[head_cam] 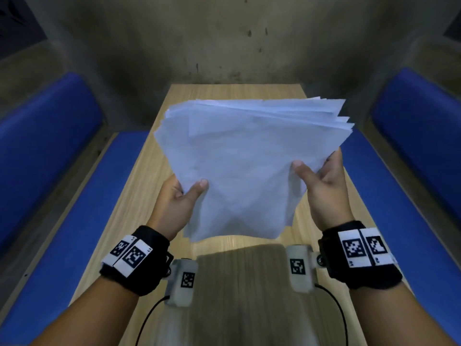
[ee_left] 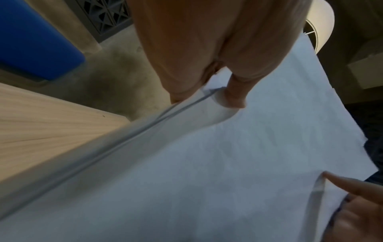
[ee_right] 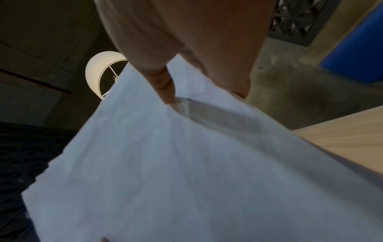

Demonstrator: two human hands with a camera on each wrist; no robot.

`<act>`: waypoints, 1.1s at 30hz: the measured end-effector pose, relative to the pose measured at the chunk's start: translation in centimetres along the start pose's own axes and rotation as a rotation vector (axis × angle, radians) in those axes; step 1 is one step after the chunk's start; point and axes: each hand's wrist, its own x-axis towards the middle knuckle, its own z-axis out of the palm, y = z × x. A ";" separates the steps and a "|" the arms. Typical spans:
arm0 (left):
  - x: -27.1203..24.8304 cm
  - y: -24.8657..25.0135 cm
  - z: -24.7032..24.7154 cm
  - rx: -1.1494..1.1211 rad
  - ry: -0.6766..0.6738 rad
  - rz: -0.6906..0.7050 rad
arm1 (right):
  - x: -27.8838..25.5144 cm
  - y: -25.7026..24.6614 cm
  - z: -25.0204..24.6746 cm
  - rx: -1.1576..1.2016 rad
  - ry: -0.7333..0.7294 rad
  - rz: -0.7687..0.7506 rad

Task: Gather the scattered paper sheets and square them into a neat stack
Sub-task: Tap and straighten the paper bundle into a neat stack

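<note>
A loose pile of several white paper sheets (head_cam: 247, 158) is lifted above the wooden table (head_cam: 139, 196), tilted away from me, its far edges fanned and uneven. My left hand (head_cam: 184, 193) grips the pile's left side, thumb on top and fingers hidden beneath. My right hand (head_cam: 316, 171) grips the right side the same way. In the left wrist view the thumb presses on the paper sheets (ee_left: 207, 163) at their edge. In the right wrist view the thumb pinches the paper sheets (ee_right: 165, 163), which buckle slightly near it.
Blue padded benches (head_cam: 50, 146) (head_cam: 419, 126) run along both sides of the narrow table. A stained concrete wall (head_cam: 224, 41) closes the far end. A white lamp shade (ee_right: 97, 72) hangs overhead. My lap (head_cam: 244, 295) lies below the table's near edge.
</note>
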 end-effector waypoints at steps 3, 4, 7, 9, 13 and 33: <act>-0.6 -0.9 -0.3 -0.061 -0.016 -0.031 | -0.8 0.7 0.3 -0.027 0.013 -0.004; -0.9 -1.3 -0.2 -0.068 -0.001 -0.038 | -1.3 1.3 0.3 -0.068 0.006 -0.007; -1.5 -2.0 0.0 -0.024 0.063 0.018 | -2.8 2.5 0.6 -0.132 -0.043 -0.009; -1.4 -1.8 0.2 -0.020 0.092 0.070 | -3.1 2.5 0.8 -0.132 -0.030 -0.046; -1.1 -0.1 0.5 0.034 0.198 0.234 | -2.8 1.2 1.0 -0.148 0.028 -0.218; -0.4 -2.4 1.2 0.036 0.100 0.004 | -1.7 3.0 1.3 -0.080 0.004 0.099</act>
